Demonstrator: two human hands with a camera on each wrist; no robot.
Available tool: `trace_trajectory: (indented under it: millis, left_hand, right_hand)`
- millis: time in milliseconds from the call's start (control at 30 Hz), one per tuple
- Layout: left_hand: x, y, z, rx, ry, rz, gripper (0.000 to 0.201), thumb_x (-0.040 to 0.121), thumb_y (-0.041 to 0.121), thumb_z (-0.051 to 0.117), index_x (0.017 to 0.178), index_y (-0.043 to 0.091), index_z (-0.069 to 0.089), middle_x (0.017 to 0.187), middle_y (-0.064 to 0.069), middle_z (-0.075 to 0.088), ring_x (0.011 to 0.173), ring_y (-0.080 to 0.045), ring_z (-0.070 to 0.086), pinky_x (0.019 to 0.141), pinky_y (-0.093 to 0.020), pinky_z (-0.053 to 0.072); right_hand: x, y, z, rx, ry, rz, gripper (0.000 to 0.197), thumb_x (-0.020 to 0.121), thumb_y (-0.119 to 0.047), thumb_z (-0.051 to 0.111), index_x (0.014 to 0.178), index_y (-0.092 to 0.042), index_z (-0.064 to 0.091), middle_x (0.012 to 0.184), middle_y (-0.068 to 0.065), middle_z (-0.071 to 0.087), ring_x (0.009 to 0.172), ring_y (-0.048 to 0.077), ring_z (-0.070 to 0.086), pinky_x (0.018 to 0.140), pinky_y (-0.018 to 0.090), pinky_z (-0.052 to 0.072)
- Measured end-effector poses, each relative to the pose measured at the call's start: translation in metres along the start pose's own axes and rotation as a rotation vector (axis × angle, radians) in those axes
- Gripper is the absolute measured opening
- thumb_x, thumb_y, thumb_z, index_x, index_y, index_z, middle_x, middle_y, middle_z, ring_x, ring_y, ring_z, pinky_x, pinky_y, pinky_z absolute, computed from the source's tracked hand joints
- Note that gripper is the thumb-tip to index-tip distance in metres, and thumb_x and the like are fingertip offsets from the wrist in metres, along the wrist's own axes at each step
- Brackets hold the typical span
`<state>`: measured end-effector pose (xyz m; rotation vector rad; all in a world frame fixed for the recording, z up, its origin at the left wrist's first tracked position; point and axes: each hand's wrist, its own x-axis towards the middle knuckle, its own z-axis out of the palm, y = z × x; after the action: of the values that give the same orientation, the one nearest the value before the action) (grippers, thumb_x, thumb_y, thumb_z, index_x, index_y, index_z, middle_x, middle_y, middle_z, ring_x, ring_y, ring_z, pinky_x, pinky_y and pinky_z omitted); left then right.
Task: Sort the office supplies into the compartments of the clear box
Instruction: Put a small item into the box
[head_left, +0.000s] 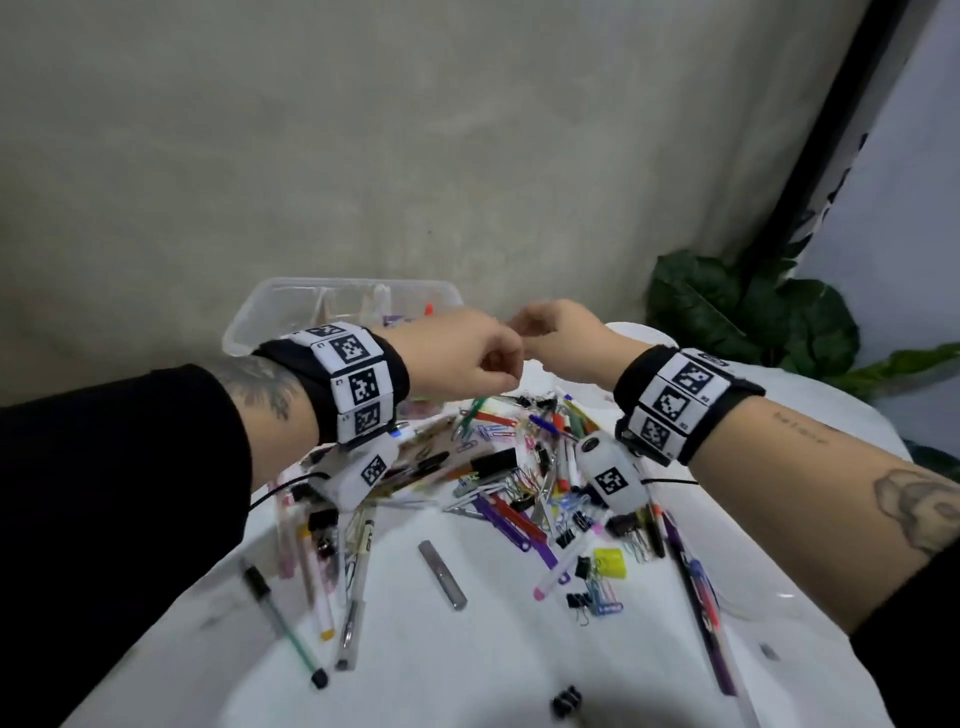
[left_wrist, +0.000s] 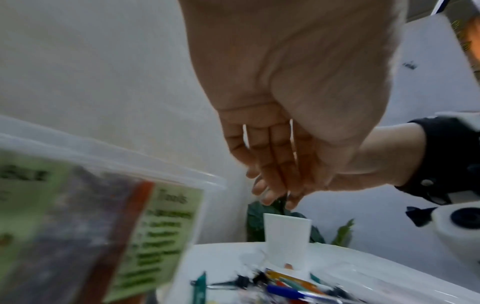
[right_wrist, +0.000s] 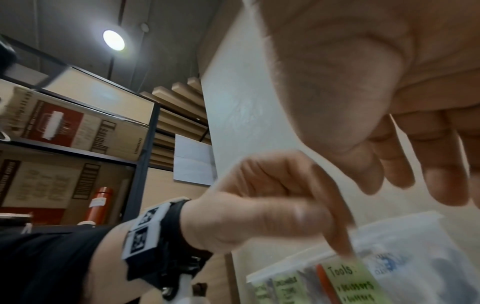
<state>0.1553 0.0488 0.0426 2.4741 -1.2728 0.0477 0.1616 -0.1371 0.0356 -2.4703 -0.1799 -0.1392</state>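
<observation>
- Nearest the lens, a black binder clip lies on the white table
- Left hand curled, index finger extended; contents unclear
- Right hand, fingers loosely bent, meets it above scattered office supplies
- Clear box beyond, at the table's far edge

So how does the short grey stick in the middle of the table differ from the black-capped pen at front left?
The grey stick is short, stubby and plain grey; the pen is long and thin, with a black cap and a green line down its barrel. The grey stick lies alone on bare table; the pen lies near other pens. Both lie flat, outside the clear box, unsorted.
</observation>
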Motion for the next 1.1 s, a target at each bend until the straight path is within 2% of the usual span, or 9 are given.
trace_trajectory:
  millis: [100, 267, 400, 533, 633, 767, 900, 1000, 1100]
  left_hand:
    - [0.003, 0.029, 0.027, 0.033, -0.24, -0.026, 0.012, 0.085, 0.038, 0.068, 0.089, 0.027, 0.07, 0.078, 0.012, 0.067, 0.074, -0.006, 0.062, 0.073, -0.03, 0.053]
    - [-0.004, 0.067, 0.077, 0.024, -0.456, -0.036, 0.033, 0.072, 0.057, 0.075, 0.088, 0.028, 0.068, 0.075, 0.014, 0.068, 0.069, -0.004, 0.062, 0.061, -0.023, 0.048]
    - [-0.015, 0.091, 0.096, -0.008, -0.495, -0.01, 0.055, 0.06, 0.07, 0.077, 0.095, 0.032, 0.058, 0.082, 0.013, 0.067, 0.076, -0.009, 0.062, 0.066, -0.026, 0.049]
    - [-0.021, 0.098, 0.109, 0.033, -0.498, 0.028, 0.054, 0.059, 0.071, 0.076, 0.088, 0.03, 0.056, 0.075, 0.009, 0.068, 0.071, -0.012, 0.063, 0.062, -0.032, 0.049]
    - [-0.021, 0.096, 0.117, 0.075, -0.462, 0.009, 0.036, 0.072, 0.058, 0.074, 0.087, 0.029, 0.058, 0.07, 0.009, 0.068, 0.068, -0.01, 0.063, 0.063, -0.03, 0.049]
    - [-0.019, 0.086, 0.112, 0.053, -0.442, -0.042, 0.021, 0.082, 0.042, 0.071, 0.083, 0.024, 0.06, 0.062, 0.009, 0.069, 0.063, -0.009, 0.066, 0.072, -0.03, 0.054]
    - [-0.016, 0.073, 0.093, -0.007, -0.326, -0.114, 0.027, 0.074, 0.047, 0.077, 0.085, 0.03, 0.058, 0.08, 0.01, 0.07, 0.071, -0.007, 0.064, 0.063, -0.025, 0.048]
    - [-0.01, 0.066, 0.066, -0.329, -0.129, -0.23, 0.043, 0.068, 0.048, 0.083, 0.098, 0.032, 0.056, 0.086, 0.007, 0.072, 0.073, -0.008, 0.066, 0.066, -0.029, 0.055]
    - [-0.004, 0.057, 0.04, -0.674, 0.105, -0.305, 0.033, 0.079, 0.033, 0.079, 0.102, 0.019, 0.06, 0.082, -0.001, 0.073, 0.073, -0.014, 0.07, 0.065, -0.032, 0.058]
  right_hand:
    - [-0.049, 0.018, -0.01, -0.133, -0.066, 0.014, 0.014, 0.081, -0.024, 0.075, 0.091, -0.015, 0.073, 0.087, -0.002, 0.073, 0.077, 0.015, 0.064, 0.074, 0.032, 0.054]
    - [-0.125, 0.05, -0.013, -0.26, -0.381, 0.138, 0.017, 0.07, -0.019, 0.084, 0.082, -0.016, 0.073, 0.066, -0.008, 0.063, 0.06, 0.009, 0.053, 0.062, 0.027, 0.046]
    - [-0.16, 0.065, -0.001, -0.227, -0.467, 0.156, 0.027, 0.065, -0.019, 0.086, 0.088, -0.019, 0.073, 0.071, -0.01, 0.063, 0.066, 0.01, 0.056, 0.067, 0.029, 0.05]
    - [-0.17, 0.066, 0.005, -0.303, -0.424, 0.071, 0.023, 0.07, -0.021, 0.082, 0.09, -0.019, 0.073, 0.08, -0.001, 0.067, 0.068, 0.011, 0.054, 0.066, 0.032, 0.051]
    - [-0.168, 0.062, 0.001, -0.349, -0.386, 0.091, 0.026, 0.07, -0.02, 0.081, 0.093, -0.016, 0.069, 0.087, 0.001, 0.066, 0.072, 0.015, 0.055, 0.066, 0.03, 0.048]
    - [-0.162, 0.061, -0.011, -0.168, -0.346, 0.151, 0.029, 0.067, -0.013, 0.087, 0.083, -0.017, 0.063, 0.07, -0.003, 0.058, 0.058, 0.014, 0.054, 0.059, 0.032, 0.049]
    - [-0.145, 0.048, -0.022, 0.017, -0.144, 0.151, 0.034, 0.065, -0.011, 0.09, 0.08, -0.014, 0.06, 0.064, -0.002, 0.053, 0.052, 0.011, 0.048, 0.052, 0.027, 0.043]
    - [-0.125, 0.028, -0.024, 0.179, -0.001, 0.176, 0.039, 0.063, -0.003, 0.09, 0.082, -0.009, 0.057, 0.057, 0.001, 0.057, 0.045, 0.011, 0.058, 0.054, 0.033, 0.054]
    - [-0.098, 0.008, -0.022, 0.295, 0.065, 0.134, 0.035, 0.065, 0.011, 0.083, 0.075, -0.006, 0.054, 0.058, 0.009, 0.059, 0.048, 0.018, 0.064, 0.061, 0.041, 0.062]
